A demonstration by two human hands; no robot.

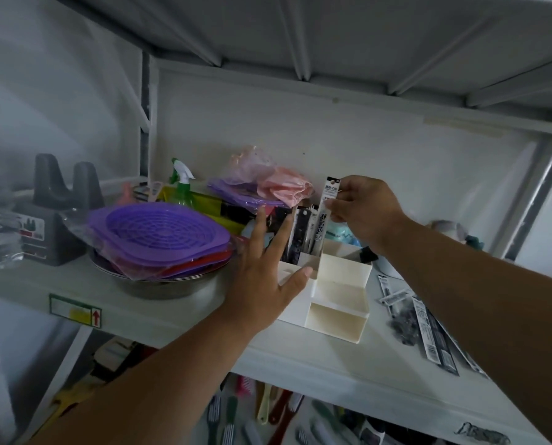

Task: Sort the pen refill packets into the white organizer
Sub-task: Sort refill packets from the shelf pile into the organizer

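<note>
A white stepped organizer [335, 303] stands on the shelf, with several pen refill packets [300, 232] upright in its tall back-left compartment. My right hand [361, 207] pinches the top of one long white refill packet [324, 216], whose lower end dips into that same compartment. My left hand [265, 274] is spread flat against the organizer's left side, fingers apart, thumb touching its wall. More refill packets [428, 329] lie loose on the shelf to the right of the organizer.
A steel bowl [159, 284] with purple and red plastic strainers [159, 236] sits left of the organizer. Behind are a green spray bottle [181, 187], pink bags [277, 184] and a dark holder [59, 213]. A lower shelf holds toothbrushes [268, 415].
</note>
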